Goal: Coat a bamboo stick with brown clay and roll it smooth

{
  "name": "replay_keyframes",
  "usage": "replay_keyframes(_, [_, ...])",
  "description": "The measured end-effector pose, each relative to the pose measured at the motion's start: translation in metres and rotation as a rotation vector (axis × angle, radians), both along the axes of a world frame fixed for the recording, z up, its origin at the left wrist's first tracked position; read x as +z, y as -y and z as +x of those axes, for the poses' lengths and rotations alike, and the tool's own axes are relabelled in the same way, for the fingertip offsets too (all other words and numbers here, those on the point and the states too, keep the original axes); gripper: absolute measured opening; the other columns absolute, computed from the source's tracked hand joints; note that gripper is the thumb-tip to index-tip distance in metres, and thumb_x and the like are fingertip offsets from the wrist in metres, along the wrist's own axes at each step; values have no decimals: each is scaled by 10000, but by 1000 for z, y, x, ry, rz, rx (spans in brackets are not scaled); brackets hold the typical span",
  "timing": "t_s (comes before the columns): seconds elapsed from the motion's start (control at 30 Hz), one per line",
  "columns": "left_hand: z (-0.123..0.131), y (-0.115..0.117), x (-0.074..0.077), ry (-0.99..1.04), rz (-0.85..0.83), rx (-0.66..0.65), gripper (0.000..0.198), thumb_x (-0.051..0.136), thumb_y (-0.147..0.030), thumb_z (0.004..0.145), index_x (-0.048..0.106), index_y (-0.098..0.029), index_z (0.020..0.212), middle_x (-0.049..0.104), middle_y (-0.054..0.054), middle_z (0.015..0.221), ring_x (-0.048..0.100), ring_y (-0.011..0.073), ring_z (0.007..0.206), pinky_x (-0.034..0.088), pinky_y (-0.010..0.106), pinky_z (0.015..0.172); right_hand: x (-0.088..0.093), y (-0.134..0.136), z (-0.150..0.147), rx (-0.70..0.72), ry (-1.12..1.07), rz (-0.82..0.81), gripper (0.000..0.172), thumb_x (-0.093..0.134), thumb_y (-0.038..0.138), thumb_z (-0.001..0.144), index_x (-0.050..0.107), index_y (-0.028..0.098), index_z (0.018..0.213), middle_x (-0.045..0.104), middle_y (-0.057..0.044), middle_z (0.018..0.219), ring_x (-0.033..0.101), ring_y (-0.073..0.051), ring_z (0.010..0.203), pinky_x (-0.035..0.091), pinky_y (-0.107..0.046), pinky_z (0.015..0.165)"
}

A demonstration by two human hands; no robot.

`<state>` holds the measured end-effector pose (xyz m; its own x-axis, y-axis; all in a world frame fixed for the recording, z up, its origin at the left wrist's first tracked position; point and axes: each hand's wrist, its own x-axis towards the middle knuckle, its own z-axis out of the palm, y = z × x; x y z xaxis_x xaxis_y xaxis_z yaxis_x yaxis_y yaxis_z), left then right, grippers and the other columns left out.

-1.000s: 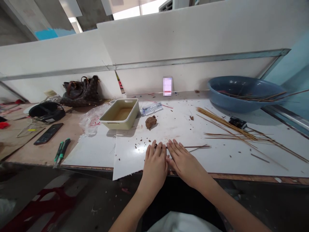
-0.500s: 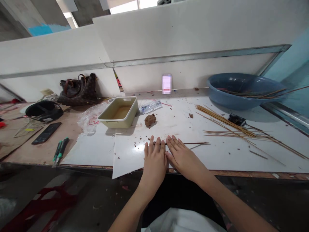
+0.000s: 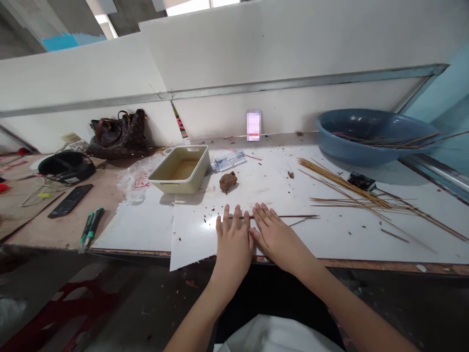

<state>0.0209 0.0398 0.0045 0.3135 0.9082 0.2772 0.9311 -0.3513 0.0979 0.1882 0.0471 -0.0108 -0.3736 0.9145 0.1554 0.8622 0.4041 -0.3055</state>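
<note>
My left hand (image 3: 234, 239) lies palm down on the white board, fingers stretched and slightly spread. Beside it my right hand (image 3: 274, 234) is flat too, its thumb touching or nearly touching the left. Under the fingers of both runs a thin brown stick (image 3: 298, 216), its bare end sticking out to the right. What lies beneath the palms is hidden. Just beyond the hands sits a lump of brown clay (image 3: 228, 182), with small dark crumbs scattered in front of it.
A cream plastic basin (image 3: 179, 170) stands at the back left beside a clear plastic packet (image 3: 230, 160). Thin sticks (image 3: 340, 181) lie to the right, before a blue basin (image 3: 373, 139). A lit phone (image 3: 253, 125) leans on the partition. Green-handled cutters (image 3: 91, 227) lie left.
Both hands stay flat over the stick, with only a slight shift of the fingers. The left fingers are a little more spread and farther left. The view has tilted slightly.
</note>
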Motion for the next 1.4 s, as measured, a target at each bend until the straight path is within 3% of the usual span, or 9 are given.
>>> replay_keyframes(0.17, [-3,19,-2,2,33,-5,485,480,-226,1069,597,-210,1540,481,129,1690,308,425,1621,394,679,1235,-2,18,3,32,-19,11,705,253,519,1161,365,51,1675,315,-187,1744,259,-288,1653,318,-515,1338])
replay_keyframes(0.37, [3,-1,1,-1,13,43,467,492,-239,1070,618,-184,1517,490,152,1680,310,446,1616,383,673,1243,-1,-5,2,-11,-36,-3,767,226,569,1151,361,21,1669,286,-220,1749,230,-299,1659,293,-540,1341])
replay_keyframes(0.47, [2,4,1,-20,17,33,465,503,-240,1065,619,-182,1512,493,149,1678,315,433,1617,377,666,1251,-1,0,2,11,-42,-4,751,235,556,1154,335,31,1682,284,-214,1752,214,-293,1663,290,-534,1344])
replay_keyframes(0.67, [3,31,0,-29,20,17,506,426,-275,1102,532,-156,1582,477,134,1694,311,365,1635,336,647,1291,-5,31,15,-4,-43,32,776,290,577,1143,196,73,1726,193,-172,1784,149,-285,1675,301,-529,1344])
replay_keyframes(0.83, [21,34,-6,-45,-3,-81,571,347,-230,1111,385,-69,1657,434,148,1714,350,264,1628,260,553,1361,-11,32,30,-67,-29,33,771,266,585,1143,205,85,1727,252,-181,1766,200,-293,1665,309,-553,1337])
replay_keyframes(0.97, [34,22,-11,-78,-5,-74,608,373,-208,1083,358,-26,1663,429,193,1703,361,290,1622,241,555,1365,-10,21,36,-46,-40,19,759,276,569,1144,171,105,1735,239,-172,1771,193,-294,1668,303,-556,1339])
replay_keyframes(1.17, [39,-6,-3,-91,-42,-64,574,386,-223,1080,467,-11,1608,497,219,1648,428,320,1584,235,565,1362,-3,-3,38,-47,-23,-21,772,253,576,1143,248,57,1714,233,-204,1771,199,-301,1666,262,-552,1350])
replay_keyframes(1.4, [33,15,-8,-88,-18,-98,568,384,-156,1051,473,-22,1596,510,219,1641,462,323,1562,292,553,1342,-6,20,38,-40,-52,1,766,281,588,1140,284,81,1714,295,-186,1760,227,-297,1662,302,-534,1342])
